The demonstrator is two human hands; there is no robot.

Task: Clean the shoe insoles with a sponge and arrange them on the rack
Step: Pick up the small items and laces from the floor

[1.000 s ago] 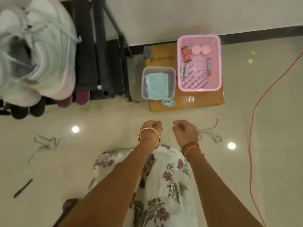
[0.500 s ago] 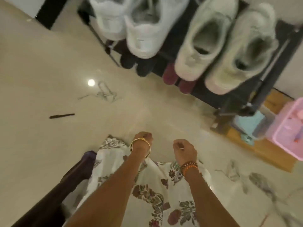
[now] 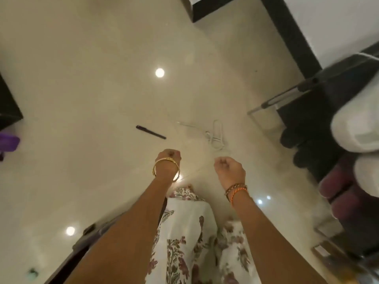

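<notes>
Head view, looking down at a glossy cream tiled floor (image 3: pixel 82 89) with bright lamp reflections.

Left hand (image 3: pixel 168 160): held out above the floor, gold bangle (image 3: pixel 165 169) on the wrist, fingers curled into a fist. Nothing can be made out in its grip.

Right hand (image 3: pixel 229 170): held out level with the left and a little apart from it, braided orange and brown wrist bands (image 3: pixel 235 190). Fingers curled in; a very thin pale thread seems to run from it across to the left wrist, too faint to say whether the grip pinches it. Cannot tell.

On the floor beyond the hands: a dark pen (image 3: pixel 150 132), lying flat and slanted, and just right of it a loose white shoelace (image 3: pixel 215 138) in a tangle.

Right edge: black shoe rack (image 3: pixel 320 78), with white shoes (image 3: pixel 356 128) on top, black and maroon shoe toes on the lower levels. Insoles and sponge not seen in this view.

Bottom centre: white floral-print cloth (image 3: pixel 188 232) between the forearms.

No writing or brand marks can be read anywhere.
</notes>
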